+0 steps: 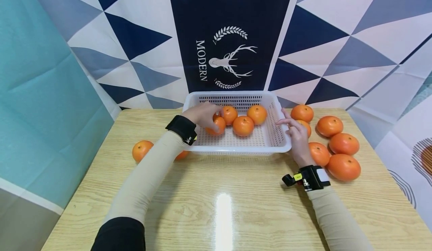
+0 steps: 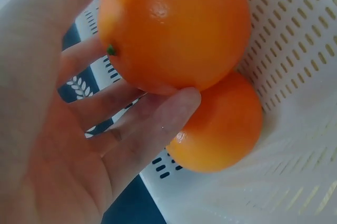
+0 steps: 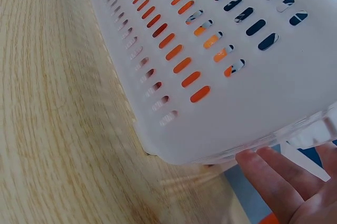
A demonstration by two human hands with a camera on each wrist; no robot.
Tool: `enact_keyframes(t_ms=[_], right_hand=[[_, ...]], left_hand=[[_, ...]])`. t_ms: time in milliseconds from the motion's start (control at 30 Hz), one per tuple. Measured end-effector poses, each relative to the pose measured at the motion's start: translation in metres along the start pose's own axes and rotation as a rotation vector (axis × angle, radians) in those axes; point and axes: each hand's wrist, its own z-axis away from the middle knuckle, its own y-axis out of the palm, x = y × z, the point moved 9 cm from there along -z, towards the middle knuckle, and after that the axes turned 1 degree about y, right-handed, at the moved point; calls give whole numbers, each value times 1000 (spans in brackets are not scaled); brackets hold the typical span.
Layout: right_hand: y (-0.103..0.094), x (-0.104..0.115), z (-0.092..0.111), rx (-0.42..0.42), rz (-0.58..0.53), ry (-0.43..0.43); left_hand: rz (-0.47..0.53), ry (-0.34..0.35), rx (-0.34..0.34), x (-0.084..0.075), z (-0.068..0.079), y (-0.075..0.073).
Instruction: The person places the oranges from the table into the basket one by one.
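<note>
A white perforated plastic basket (image 1: 236,149) stands at the table's far side with several oranges in it. My left hand (image 1: 201,114) reaches over its left rim and grips the leftmost orange (image 1: 220,125), thumb and fingers on either side. In the left wrist view this orange (image 2: 179,29) fills the upper middle, a small green stem on its left side, and overlaps a second orange (image 2: 224,124). My right hand (image 1: 299,141) is at the basket's right end, fingers extended toward the rim. In the right wrist view two fingertips (image 3: 246,159) touch the basket's edge from outside.
To the right of the basket several loose oranges (image 1: 344,144) lie grouped on the wooden table (image 1: 256,198). Two more, one an orange (image 1: 141,150) at the left, are partly hidden by my left forearm. A patterned cloth (image 1: 233,26) hangs close behind the basket.
</note>
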Motion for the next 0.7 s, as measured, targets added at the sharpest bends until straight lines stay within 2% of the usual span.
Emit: enact_keyframes(t_ms=[300, 700], right_hand=[[2, -1, 0, 27, -1, 26], [1, -2, 2, 29, -31, 45]], left_hand=[[-61, -14, 24, -1, -2, 9], [-44, -8, 36, -2, -1, 10]])
